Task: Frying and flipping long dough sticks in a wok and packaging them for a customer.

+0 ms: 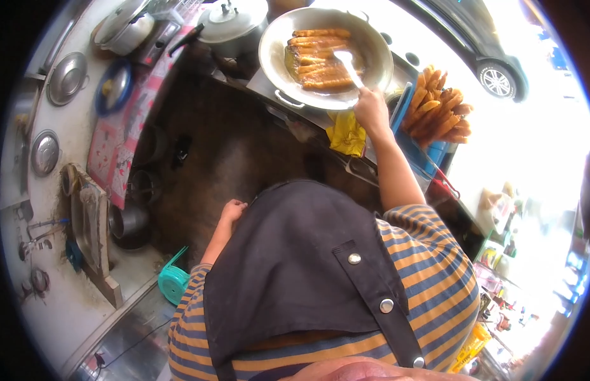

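My right hand (372,110) grips the handle of a light-coloured spatula (345,58). Its head rests over a row of browned fried rolls (321,50), which lie side by side in oil in a wide metal wok (280,47). Below the wok's near rim, close to my forearm, hangs a yellow cloth (346,133). My left hand (235,210) is low beside my black apron (304,257), its fingers partly hidden at the apron's edge. Whether that hand is closed cannot be seen.
Right of the wok, more fried rolls (438,107) stand bunched in a blue container (435,155). A lidded pot (233,24) sits left of the wok. Beside a table with a pink patterned cover (114,143) are pots near the floor. A green plastic stool (173,282) is at lower left.
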Tool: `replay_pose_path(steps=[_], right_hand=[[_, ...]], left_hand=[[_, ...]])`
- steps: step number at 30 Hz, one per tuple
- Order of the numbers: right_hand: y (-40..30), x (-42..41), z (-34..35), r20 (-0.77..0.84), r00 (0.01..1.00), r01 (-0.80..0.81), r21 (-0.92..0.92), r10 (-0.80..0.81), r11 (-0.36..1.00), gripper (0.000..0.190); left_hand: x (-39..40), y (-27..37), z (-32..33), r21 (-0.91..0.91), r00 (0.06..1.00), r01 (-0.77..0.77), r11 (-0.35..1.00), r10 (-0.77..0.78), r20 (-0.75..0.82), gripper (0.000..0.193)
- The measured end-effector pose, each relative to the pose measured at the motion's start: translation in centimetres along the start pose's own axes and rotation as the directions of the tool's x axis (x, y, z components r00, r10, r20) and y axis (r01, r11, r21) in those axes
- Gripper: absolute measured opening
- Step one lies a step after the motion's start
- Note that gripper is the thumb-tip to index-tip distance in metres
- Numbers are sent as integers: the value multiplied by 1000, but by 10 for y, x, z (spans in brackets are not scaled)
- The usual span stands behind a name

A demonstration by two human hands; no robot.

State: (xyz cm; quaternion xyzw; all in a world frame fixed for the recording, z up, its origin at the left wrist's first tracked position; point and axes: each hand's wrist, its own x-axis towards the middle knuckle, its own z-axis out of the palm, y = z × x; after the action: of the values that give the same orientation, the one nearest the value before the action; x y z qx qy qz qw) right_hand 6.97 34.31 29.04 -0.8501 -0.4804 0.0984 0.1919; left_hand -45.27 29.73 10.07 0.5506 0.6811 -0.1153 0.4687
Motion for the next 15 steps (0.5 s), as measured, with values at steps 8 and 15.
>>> replay_pose_path(steps=[8,15], right_hand=[[-6,14,7,-139,989,74,145,-54,987,34],[11,26,8,-88,996,-18,147,32,989,33]], left_hand=[[-10,-11,6,-103,1000,9,995,-9,-2,43],[-33,16,5,-98,995,-37,995,28,-93,41]])
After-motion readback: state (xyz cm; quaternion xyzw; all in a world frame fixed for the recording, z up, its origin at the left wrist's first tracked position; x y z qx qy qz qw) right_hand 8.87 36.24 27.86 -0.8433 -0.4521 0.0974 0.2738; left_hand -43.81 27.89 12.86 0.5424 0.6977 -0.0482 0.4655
